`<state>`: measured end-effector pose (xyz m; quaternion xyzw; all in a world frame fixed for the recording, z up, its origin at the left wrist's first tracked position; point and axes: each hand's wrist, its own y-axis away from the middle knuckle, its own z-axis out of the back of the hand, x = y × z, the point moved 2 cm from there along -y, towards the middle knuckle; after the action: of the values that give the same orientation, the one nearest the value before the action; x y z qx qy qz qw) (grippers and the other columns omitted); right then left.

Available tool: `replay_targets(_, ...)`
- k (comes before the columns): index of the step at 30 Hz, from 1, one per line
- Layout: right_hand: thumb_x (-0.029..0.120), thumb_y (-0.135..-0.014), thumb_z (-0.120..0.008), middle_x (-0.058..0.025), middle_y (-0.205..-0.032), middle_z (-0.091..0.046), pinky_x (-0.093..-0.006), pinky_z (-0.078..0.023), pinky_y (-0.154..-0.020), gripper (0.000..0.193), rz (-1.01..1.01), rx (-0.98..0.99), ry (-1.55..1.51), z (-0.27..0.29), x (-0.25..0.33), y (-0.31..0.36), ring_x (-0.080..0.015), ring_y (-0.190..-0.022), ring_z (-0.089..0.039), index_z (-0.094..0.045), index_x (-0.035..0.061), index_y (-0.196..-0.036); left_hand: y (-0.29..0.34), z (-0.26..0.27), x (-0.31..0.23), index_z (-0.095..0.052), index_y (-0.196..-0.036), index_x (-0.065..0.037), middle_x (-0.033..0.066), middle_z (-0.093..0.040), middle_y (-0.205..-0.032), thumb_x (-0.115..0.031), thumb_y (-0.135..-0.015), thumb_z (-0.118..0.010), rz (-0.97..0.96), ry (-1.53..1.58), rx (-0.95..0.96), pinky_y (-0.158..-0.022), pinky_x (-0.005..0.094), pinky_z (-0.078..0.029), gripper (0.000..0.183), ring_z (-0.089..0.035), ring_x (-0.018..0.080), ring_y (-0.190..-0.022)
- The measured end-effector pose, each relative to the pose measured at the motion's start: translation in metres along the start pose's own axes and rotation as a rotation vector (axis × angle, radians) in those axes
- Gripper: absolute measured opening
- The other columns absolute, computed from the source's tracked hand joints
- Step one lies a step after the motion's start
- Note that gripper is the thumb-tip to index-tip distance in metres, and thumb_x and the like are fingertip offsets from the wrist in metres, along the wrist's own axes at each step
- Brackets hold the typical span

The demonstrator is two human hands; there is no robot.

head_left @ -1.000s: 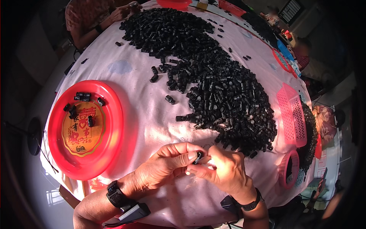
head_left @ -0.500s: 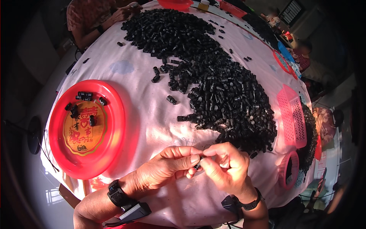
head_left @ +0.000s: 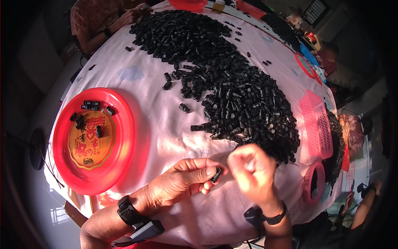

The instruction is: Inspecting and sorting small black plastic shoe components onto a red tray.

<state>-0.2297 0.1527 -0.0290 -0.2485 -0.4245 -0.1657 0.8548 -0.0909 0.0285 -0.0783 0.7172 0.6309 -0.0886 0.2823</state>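
Note:
My left hand (head_left: 186, 178) pinches a small black cylindrical plastic part (head_left: 216, 176) between thumb and fingers, over the near middle of the cloth. Just right of it, apart from the part, is my right hand (head_left: 255, 178), its fingers curled closed and blurred by motion. A pale spot shows among those fingers; I cannot tell whether it is an object or a fingertip. Beyond both hands spreads a large heap of similar black parts (head_left: 253, 103). To the left, a red round plastic tray (head_left: 62, 153) with a gold printed centre holds several more black parts.
Pale pink cloth (head_left: 166, 141) covers the table. On the right are a pink perforated basket (head_left: 315, 128) and a pink round container (head_left: 306, 186). At the far left edge another person's arm (head_left: 93, 39) reaches over the table. More people sit at the far right.
My right hand has come away from the black part, moving right and slightly up. My left hand stays put, the part now in plainer sight. Another person's arm has appeared at lower right.

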Motion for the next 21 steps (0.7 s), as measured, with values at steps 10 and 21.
replay_targets(10,0.025,-0.084,-0.070,-0.0152,-0.074,-0.070,-0.0466,-0.053,-0.063,0.026,-0.220,0.003,0.679,0.033,-0.032,-0.017,-0.0388,-0.069,-0.068,-0.067,0.0022,-0.097,0.059,0.006,-0.042,-0.063,-0.108,-0.005,0.0026,-0.064,-0.084,-0.029,-0.099,-0.059,-0.659,0.367,-0.273,-0.065,0.0242,-0.048,0.026,-0.057,0.0121,-0.070)
replay_targets(21,0.024,-0.083,-0.071,-0.0180,-0.076,-0.069,-0.0452,-0.054,-0.067,0.033,-0.126,0.122,0.568,0.016,-0.044,-0.011,-0.0373,-0.072,-0.069,-0.066,0.0055,-0.111,0.087,0.012,-0.050,-0.062,-0.119,-0.003,0.0004,-0.064,-0.084,-0.050,-0.096,-0.059,-0.802,0.446,-0.238,-0.068,0.0245,-0.047,0.052,-0.056,0.0121,-0.073)
